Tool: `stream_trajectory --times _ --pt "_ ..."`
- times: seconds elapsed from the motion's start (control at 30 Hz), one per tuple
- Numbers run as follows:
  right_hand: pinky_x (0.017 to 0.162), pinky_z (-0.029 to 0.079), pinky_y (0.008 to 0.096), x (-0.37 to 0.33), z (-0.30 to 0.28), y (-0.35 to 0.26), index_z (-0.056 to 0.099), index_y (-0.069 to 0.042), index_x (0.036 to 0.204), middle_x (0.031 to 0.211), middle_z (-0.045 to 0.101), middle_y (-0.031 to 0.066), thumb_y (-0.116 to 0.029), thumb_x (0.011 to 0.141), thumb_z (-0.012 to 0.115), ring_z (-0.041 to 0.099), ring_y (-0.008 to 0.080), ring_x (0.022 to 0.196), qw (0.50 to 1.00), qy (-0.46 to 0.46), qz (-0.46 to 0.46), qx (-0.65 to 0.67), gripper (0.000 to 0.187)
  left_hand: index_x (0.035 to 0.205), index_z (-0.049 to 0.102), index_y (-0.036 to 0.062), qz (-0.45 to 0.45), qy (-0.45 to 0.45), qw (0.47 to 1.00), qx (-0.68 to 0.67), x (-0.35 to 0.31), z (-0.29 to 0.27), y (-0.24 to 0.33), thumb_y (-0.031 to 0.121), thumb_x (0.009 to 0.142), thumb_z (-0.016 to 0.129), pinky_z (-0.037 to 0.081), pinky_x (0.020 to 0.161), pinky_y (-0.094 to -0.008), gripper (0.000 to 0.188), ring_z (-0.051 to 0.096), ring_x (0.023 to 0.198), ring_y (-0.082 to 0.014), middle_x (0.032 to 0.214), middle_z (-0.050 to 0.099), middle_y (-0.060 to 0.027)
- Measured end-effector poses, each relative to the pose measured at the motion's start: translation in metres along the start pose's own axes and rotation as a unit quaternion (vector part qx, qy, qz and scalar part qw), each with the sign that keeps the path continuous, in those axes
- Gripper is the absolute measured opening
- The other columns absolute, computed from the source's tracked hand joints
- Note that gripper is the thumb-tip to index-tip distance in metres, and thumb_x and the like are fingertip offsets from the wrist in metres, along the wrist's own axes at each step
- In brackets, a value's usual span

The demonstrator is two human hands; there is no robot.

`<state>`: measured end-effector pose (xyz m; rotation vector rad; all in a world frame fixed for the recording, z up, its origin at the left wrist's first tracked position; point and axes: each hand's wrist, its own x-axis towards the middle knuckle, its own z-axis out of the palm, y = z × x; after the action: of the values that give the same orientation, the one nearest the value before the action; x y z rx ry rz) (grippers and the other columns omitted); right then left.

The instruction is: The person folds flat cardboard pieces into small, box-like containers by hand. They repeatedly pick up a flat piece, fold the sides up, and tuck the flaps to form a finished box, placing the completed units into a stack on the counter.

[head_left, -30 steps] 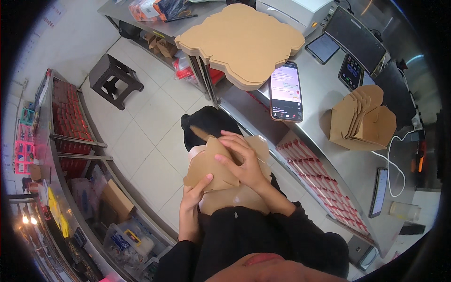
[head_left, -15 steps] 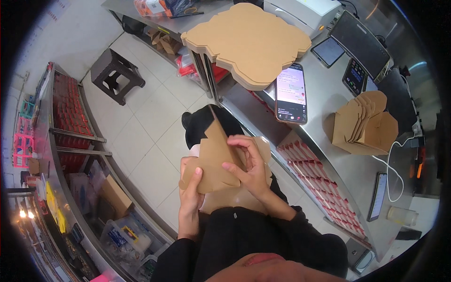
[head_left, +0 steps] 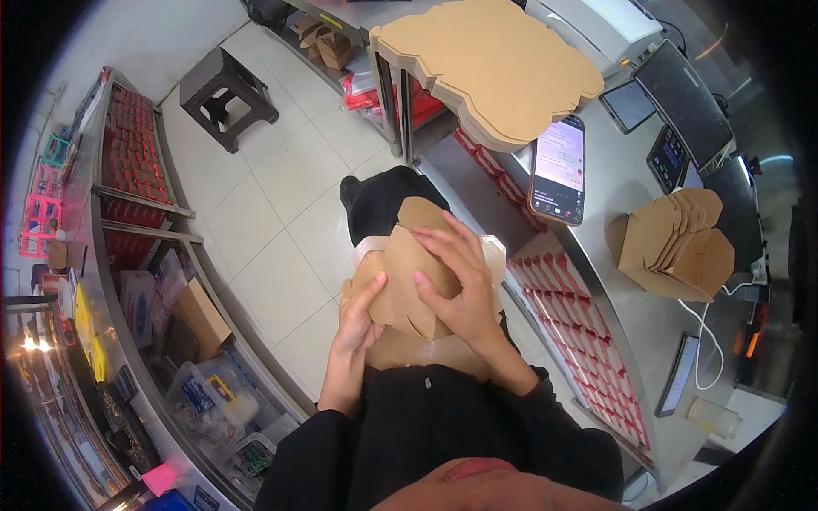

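Above my lap is a partly folded brown cardboard food box (head_left: 396, 272), its flaps and panels at an angle. My left hand (head_left: 360, 311) grips its left side, with the thumb on the near panel and the other fingers hidden behind. On the right, my right hand (head_left: 460, 277) holds the box with its fingers curved over the upper panel and its thumb against the nearer side. Another sheet of brown cardboard (head_left: 426, 351) lies on my lap beneath it.
A stack of flat cardboard blanks (head_left: 494, 64) rests on the steel counter (head_left: 609, 281). Beside it are a phone (head_left: 558, 170), nested folded boxes (head_left: 673, 243), a second phone (head_left: 679, 375) and a white cable (head_left: 703, 341). A dark stool (head_left: 226, 98) stands on the tiles; shelving (head_left: 183, 341) lines the left.
The box's raised panel has been bent over toward the right, and my right hand has spread across it. The whole view has shifted slightly.
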<state>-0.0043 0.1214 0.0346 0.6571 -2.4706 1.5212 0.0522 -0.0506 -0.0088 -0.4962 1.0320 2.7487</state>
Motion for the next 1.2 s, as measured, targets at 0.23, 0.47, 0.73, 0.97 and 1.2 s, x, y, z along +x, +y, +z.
stream_trajectory --times 0.23,0.47,0.73,0.97,1.2 --pt "0.099 0.042 0.0401 0.001 0.021 0.015 0.067 -0.001 0.099 0.107 0.067 0.0105 -0.008 0.078 0.076 0.056 0.0303 0.113 0.996 0.032 0.053 0.066 0.024 0.131 0.048 0.0032 0.089 -0.009 0.993 0.073 0.013 0.000 0.000 0.014 0.102 0.054 0.050 0.096 -0.0316 0.032 0.059 0.112 -0.0162 0.122 0.058 -0.0086" --pt "0.075 0.042 0.0273 -0.011 0.018 0.000 0.076 -0.004 0.095 0.084 0.055 0.0035 0.003 0.076 0.076 0.053 0.0145 0.081 0.978 0.065 0.110 0.164 0.020 0.116 0.061 0.0006 0.101 0.040 0.973 0.206 0.000 0.013 0.007 0.015 0.095 0.068 0.051 0.086 -0.0288 0.026 0.063 0.097 -0.0129 0.107 0.066 -0.0055" --pt "0.058 0.045 0.0266 -0.020 -0.017 0.006 0.078 -0.016 0.112 0.080 0.050 0.0001 0.005 0.075 0.074 0.052 0.0104 0.065 0.985 -0.066 -0.077 0.136 0.042 0.104 0.069 -0.0041 0.014 0.022 0.971 0.239 -0.023 0.011 0.016 0.014 0.091 0.073 0.052 0.075 -0.0271 0.022 0.066 0.086 -0.0123 0.095 0.071 -0.0067" --pt "0.062 0.050 0.0277 -0.036 -0.028 0.014 0.075 -0.013 0.113 0.090 0.058 0.0012 0.002 0.075 0.074 0.059 0.0127 0.071 0.975 -0.129 -0.138 0.117 0.040 0.109 0.067 -0.0050 -0.051 0.039 0.974 0.216 -0.043 0.027 0.011 0.015 0.093 0.072 0.052 0.077 -0.0280 0.026 0.065 0.088 -0.0123 0.098 0.071 -0.0077" --pt "0.066 0.053 0.0288 -0.041 -0.044 0.025 0.072 -0.007 0.099 0.094 0.061 0.0033 -0.003 0.075 0.076 0.063 0.0170 0.075 0.950 -0.218 -0.185 0.128 0.025 0.112 0.066 -0.0038 -0.089 0.005 0.970 0.227 -0.054 0.026 0.006 0.016 0.091 0.074 0.053 0.081 -0.0302 0.030 0.066 0.092 -0.0144 0.103 0.070 -0.0079"
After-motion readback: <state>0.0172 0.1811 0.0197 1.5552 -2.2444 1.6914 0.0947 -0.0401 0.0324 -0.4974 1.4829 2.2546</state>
